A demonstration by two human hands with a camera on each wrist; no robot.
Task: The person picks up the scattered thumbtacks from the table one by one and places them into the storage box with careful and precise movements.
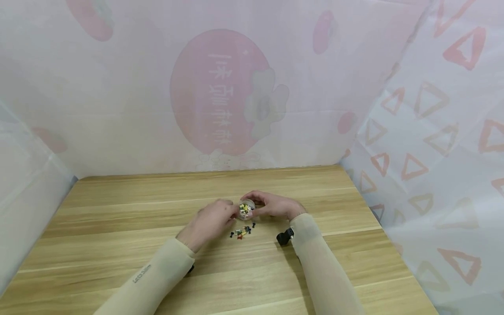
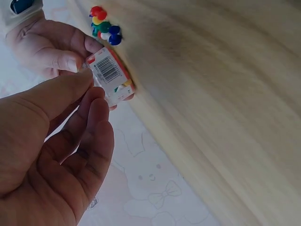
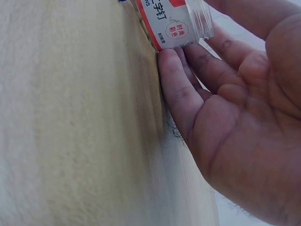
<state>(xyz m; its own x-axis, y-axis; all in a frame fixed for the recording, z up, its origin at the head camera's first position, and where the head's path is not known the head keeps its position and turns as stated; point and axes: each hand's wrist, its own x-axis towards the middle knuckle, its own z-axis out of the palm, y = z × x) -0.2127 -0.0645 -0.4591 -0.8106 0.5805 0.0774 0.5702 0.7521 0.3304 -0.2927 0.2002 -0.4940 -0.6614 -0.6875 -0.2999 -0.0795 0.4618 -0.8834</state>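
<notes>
A small clear jar (image 1: 246, 215) with a red-and-white label stands on the table, its mouth showing several coloured push pins (image 1: 244, 208). My right hand (image 1: 273, 205) holds it from the right, fingers round the far side and thumb at the near side. In the right wrist view, fingertips lie against the labelled wall of the jar (image 3: 171, 28), below its threaded neck. On the other side, my left hand (image 1: 210, 221) has its thumb and curled fingertips close together right at the jar's mouth; I cannot tell whether they pinch anything.
Several loose push pins (image 1: 240, 236) in red, yellow, blue, green and white lie on the wooden table (image 1: 118, 214) just in front of the jar. Printed cloth walls (image 1: 130, 131) enclose the table at the back and sides. Each wrist wears a black camera (image 1: 285, 236).
</notes>
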